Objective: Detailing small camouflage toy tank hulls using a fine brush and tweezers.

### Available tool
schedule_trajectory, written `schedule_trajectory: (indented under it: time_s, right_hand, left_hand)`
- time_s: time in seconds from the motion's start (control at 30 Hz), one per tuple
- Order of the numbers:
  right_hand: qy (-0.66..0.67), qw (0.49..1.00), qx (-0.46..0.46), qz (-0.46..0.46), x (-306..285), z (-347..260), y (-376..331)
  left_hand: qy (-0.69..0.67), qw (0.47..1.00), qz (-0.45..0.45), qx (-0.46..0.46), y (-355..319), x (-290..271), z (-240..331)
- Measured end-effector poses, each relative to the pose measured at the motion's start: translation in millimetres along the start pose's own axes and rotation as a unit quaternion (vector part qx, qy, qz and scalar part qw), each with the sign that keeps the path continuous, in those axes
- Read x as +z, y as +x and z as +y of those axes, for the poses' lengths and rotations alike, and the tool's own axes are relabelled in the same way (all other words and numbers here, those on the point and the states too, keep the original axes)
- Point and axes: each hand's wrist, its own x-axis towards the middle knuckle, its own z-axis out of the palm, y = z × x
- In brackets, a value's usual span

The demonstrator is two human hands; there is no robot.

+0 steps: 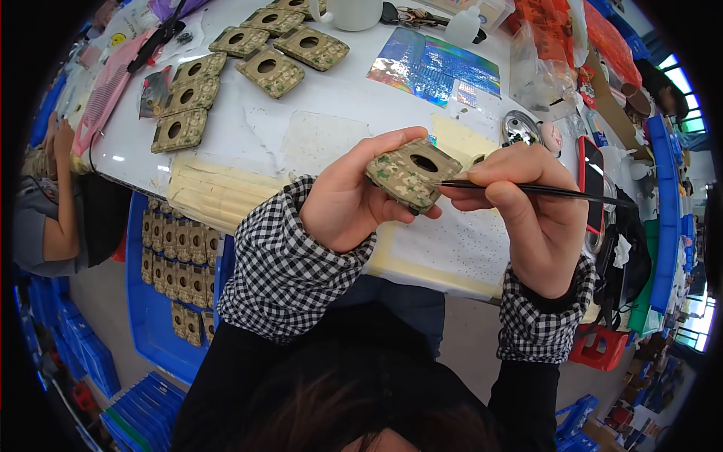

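Observation:
My left hand (348,190) grips a camouflage-patterned plastic housing (392,178) with a dark oval hole near its far side. Between the fingers of my right hand (533,207) is a pair of black tweezers (553,191). The tweezers' tips meet the housing's top face, just below the hole. Both hands are above the near edge of the white table (248,128). Like housings stand in a group on the table, among them one (269,71) at the back and one (181,129) at the left.
A blue crate (162,343) with many housings stands below the table's left edge. Holographic film bags (437,66), a white mug (354,13) and a squeeze bottle (463,26) lie or stand at the back. At right is a red-edged phone (591,181). Another person's arm (62,218) is at far left.

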Motion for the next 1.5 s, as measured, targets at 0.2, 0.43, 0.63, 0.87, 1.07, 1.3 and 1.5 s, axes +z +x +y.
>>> schedule_trajectory:
  time_s: [0.2, 0.43, 0.63, 0.87, 1.07, 1.3, 1.5]
  right_hand:
    - [-0.031, 0.999, -0.009, -0.002, -1.0, 0.0, 0.7]
    - [-0.034, 0.999, -0.007, 0.003, 0.9, -0.7, 0.8]
    - [-0.083, 0.996, -0.030, 0.006, -0.2, 0.8, 0.9]
    - [-0.071, 0.997, -0.033, -0.002, -0.2, 0.3, 1.1]
    - [-0.013, 1.000, -0.017, 0.000, 1.1, 0.9, 0.2]
    - [-0.027, 0.999, -0.018, 0.004, 1.6, 1.2, 0.3]
    - [-0.027, 0.999, -0.024, 0.002, 1.4, 0.9, 0.5]
  left_hand:
    - [0.005, 1.000, 0.004, 0.004, -0.2, 0.6, -0.5]
    - [0.014, 1.000, 0.017, 0.006, 0.8, 1.5, -1.4]
    - [0.007, 1.000, 0.007, 0.000, 0.5, 0.4, -0.8]
    - [0.012, 1.000, 0.005, 0.005, -0.2, 1.0, -0.6]
    - [0.016, 1.000, 0.014, 0.007, -0.1, 2.5, -0.7]
    - [0.011, 1.000, 0.017, 0.005, -0.5, 3.3, 0.0]
    - [0.012, 1.000, 0.015, 0.000, 0.6, 1.9, -0.2]
